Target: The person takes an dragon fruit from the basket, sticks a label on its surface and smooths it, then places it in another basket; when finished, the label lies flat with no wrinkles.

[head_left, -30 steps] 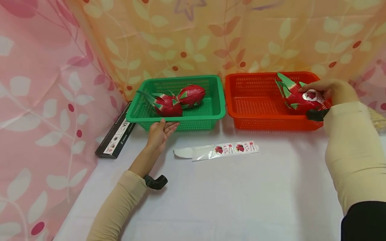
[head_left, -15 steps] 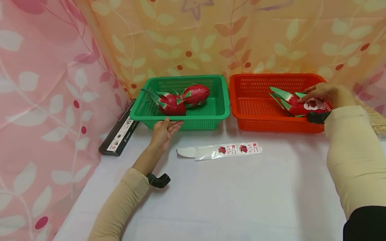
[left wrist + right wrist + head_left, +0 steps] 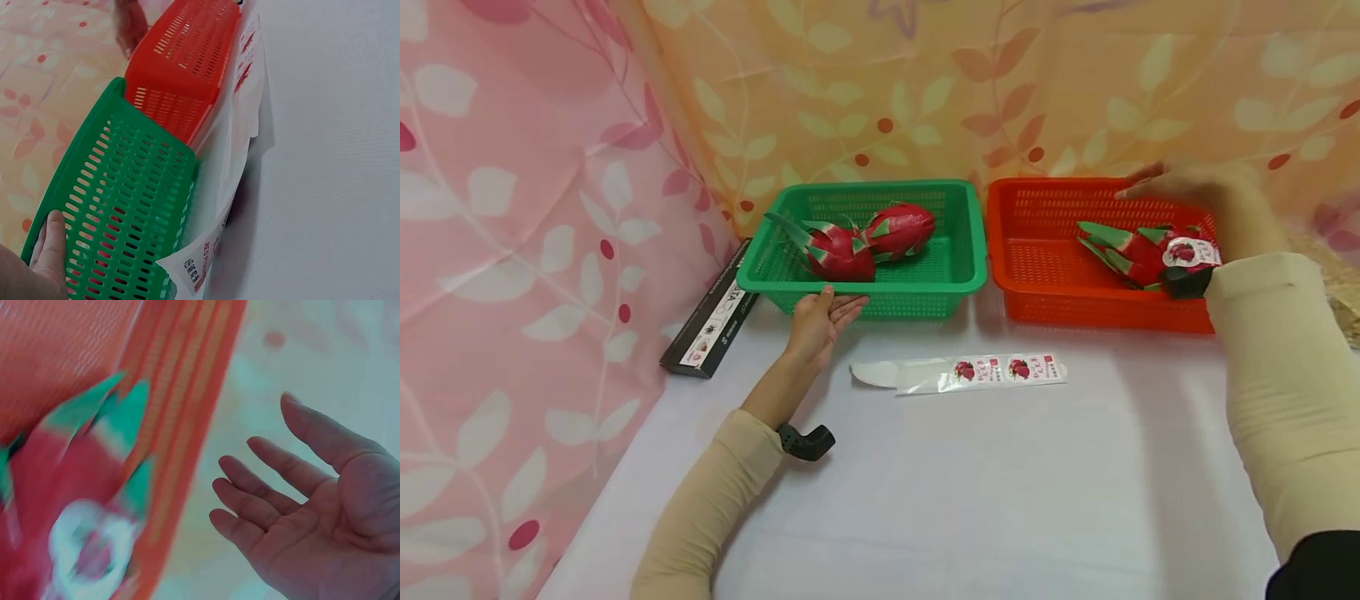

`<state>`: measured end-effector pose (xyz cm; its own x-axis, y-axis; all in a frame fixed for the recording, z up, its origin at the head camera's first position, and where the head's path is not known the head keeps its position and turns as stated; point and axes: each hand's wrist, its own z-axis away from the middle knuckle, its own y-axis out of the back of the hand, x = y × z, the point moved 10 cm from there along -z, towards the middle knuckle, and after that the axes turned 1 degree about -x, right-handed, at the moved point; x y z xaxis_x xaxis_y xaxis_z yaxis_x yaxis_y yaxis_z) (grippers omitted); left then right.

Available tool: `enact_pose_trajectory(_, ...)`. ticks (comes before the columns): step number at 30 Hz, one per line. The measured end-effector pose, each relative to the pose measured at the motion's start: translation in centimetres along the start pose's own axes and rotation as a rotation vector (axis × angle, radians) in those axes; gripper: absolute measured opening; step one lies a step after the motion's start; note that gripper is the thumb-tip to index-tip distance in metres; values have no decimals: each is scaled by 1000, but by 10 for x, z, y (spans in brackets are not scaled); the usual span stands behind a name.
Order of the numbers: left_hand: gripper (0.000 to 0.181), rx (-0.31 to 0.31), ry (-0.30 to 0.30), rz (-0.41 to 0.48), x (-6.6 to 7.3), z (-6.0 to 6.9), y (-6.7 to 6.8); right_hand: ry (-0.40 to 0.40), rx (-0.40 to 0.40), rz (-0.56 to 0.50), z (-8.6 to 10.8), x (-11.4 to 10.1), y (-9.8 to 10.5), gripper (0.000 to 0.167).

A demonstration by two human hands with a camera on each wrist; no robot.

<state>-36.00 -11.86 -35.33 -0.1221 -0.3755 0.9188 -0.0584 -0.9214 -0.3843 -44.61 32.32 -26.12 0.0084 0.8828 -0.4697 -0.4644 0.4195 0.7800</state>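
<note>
My left hand (image 3: 822,323) rests at the front rim of a green basket (image 3: 925,302), its fairly straight fingers (image 3: 54,240) against the outside wall in the left wrist view. Two red dragon fruits lie in that basket: one with a long green leaf (image 3: 838,254) and a rounder one (image 3: 901,231). To the right is a red basket (image 3: 1037,304) with a dragon fruit (image 3: 1142,254) bearing a round white sticker (image 3: 1191,252). My right hand (image 3: 1195,185) is over the basket's back right part, apart from the fruit; in the right wrist view its fingers are spread and hold nothing.
A clear strip of dragon fruit stickers (image 3: 981,372) with a white backing end (image 3: 874,372) lies on the white tabletop (image 3: 992,483). A black box (image 3: 711,317) is left of the green basket. Patterned curtains (image 3: 925,92) stand behind and at the left.
The stickered dragon fruit has gone down into the red basket. My right hand has let go of it and lifted away. My left hand stays at the green basket's rim.
</note>
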Motion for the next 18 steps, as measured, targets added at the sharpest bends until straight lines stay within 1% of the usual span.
enact_pose_trajectory(5, 43, 11, 3, 19, 1, 2, 0, 186, 33, 67, -14, -89, -10, 66)
enact_pose_trajectory(6, 42, 15, 3, 24, 1, 2, 0, 208, 31, 81, -17, -106, -14, 66)
enact_pose_trajectory(10, 34, 22, 3, 26, 1, 3, -1, 276, -29, 71, -34, -161, -35, 65)
enact_pose_trajectory(11, 31, 21, 2, 26, 1, 4, -1, 292, -46, 73, -39, -173, -39, 65)
enact_pose_trajectory(14, 28, 22, 3, 25, -1, 6, -2, 316, -62, 152, -54, -202, -51, 64)
enact_pose_trajectory(16, 29, 24, 6, 27, -2, 6, -3, 315, -73, 162, -63, -216, -61, 62)
enact_pose_trajectory(18, 30, 27, 10, 33, -4, 8, -3, 309, -61, 158, -80, -223, -69, 63)
